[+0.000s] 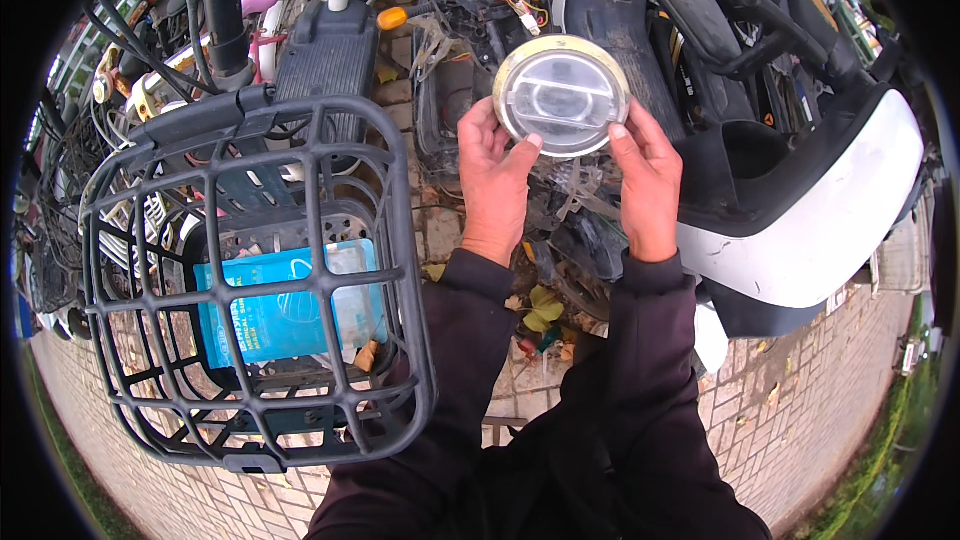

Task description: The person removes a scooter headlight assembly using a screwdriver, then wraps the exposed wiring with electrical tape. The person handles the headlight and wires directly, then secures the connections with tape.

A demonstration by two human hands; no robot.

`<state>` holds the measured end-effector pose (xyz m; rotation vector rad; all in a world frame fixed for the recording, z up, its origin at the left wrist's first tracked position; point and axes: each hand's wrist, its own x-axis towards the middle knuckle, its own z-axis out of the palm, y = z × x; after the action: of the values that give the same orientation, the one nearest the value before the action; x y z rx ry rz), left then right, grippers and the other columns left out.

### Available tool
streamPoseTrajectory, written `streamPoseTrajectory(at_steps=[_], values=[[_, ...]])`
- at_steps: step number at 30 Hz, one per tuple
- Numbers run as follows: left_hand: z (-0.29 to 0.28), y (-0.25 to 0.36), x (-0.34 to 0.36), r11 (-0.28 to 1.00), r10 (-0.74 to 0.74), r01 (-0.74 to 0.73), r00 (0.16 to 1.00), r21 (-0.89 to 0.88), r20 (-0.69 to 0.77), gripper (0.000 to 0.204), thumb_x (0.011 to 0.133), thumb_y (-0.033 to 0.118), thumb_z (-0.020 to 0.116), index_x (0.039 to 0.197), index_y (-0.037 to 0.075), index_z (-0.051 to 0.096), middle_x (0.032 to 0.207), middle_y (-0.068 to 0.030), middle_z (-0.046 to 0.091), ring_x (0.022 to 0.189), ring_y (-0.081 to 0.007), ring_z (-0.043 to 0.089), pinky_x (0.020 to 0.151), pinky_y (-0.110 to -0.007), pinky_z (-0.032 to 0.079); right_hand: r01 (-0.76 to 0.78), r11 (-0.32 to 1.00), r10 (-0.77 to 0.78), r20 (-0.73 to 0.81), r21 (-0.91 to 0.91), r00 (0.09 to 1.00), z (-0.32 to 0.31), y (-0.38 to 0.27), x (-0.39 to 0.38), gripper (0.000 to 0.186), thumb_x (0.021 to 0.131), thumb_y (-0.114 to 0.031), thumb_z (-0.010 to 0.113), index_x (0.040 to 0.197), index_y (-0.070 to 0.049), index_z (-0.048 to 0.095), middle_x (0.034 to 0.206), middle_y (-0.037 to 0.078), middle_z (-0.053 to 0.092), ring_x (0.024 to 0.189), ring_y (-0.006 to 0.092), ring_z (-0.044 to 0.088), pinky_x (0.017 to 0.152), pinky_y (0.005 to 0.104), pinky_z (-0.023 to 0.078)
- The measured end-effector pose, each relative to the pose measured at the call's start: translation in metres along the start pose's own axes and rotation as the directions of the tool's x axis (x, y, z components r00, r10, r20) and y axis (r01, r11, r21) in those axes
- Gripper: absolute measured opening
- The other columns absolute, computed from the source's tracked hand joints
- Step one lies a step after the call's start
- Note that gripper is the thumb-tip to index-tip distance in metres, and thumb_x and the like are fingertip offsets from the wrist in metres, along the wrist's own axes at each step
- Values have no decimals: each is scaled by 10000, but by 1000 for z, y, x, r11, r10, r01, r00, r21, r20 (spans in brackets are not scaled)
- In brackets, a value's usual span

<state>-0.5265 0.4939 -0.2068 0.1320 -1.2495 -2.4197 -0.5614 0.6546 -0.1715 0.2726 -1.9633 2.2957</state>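
Observation:
Both hands hold up a round, clear, lens-like piece (pixel 560 90) with a worn, pale yellowish rim and a bar across its face. It may be a scooter lamp; I cannot tell its exact kind. My left hand (pixel 495 182) grips its lower left edge, thumb on the near side and fingers behind. On the opposite edge, my right hand (pixel 648 185) pinches the rim between thumb and fingers. Behind the piece are dirty scooter parts and a bundle of loose coloured wires (pixel 525 15).
A black basket (pixel 405 210) at left contains a blue mask packet (pixel 265 315). Beyond it stands a scooter's ribbed footboard (pixel 325 60). A white and black scooter body panel (pixel 800 250) curves in from the right. Dry leaves (pixel 543 310) litter the brick paving (pixel 775 440).

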Motion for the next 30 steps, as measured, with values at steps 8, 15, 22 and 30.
streamPoseTrajectory(at_steps=[8, 15, 22, 30], values=[[7, 7, 1, 984, 52, -43, 998, 174, -47, 700, 926, -31, 770, 1539, -17, 434, 1438, -156, 562, 1353, -229, 553, 1102, -354, 516, -11, 1000, 10, -108, -3, 994, -2, 9, -6, 410, 1111, -95, 621, 1490, 61, 605, 1356, 101, 704, 1153, 138, 669, 989, 297, 563], [6, 11, 0, 995, 43, -46, 998, 89, 40, 607, 980, 6, 711, 1547, 2, 494, 1467, -150, 554, 1339, -236, 585, 1092, -361, 523, -60, 998, 54, -142, -36, 988, -3, 6, -5, 396, 1127, -104, 577, 1498, 32, 602, 1300, 93, 728, 1079, 135, 706, 906, 300, 596], [11, 21, -4, 981, -52, 76, 990, -181, 133, 537, 1096, 91, 563, 1615, 28, 442, 1619, -133, 494, 1441, -241, 530, 1160, -473, 482, -62, 998, 60, -117, -16, 991, -4, 4, -4, 441, 1138, -88, 529, 1561, 32, 514, 1262, 129, 741, 1050, 152, 733, 855, 307, 639], [16, 16, -3, 993, -27, 29, 1000, -111, 14, 618, 1039, 56, 704, 1588, -53, 444, 1473, -158, 619, 1316, -202, 614, 1117, -370, 508, -9, 944, -25, -100, -329, 995, -1, 13, -3, 411, 1114, -68, 527, 1497, 74, 571, 1172, 147, 754, 965, 146, 733, 838, 329, 615]])
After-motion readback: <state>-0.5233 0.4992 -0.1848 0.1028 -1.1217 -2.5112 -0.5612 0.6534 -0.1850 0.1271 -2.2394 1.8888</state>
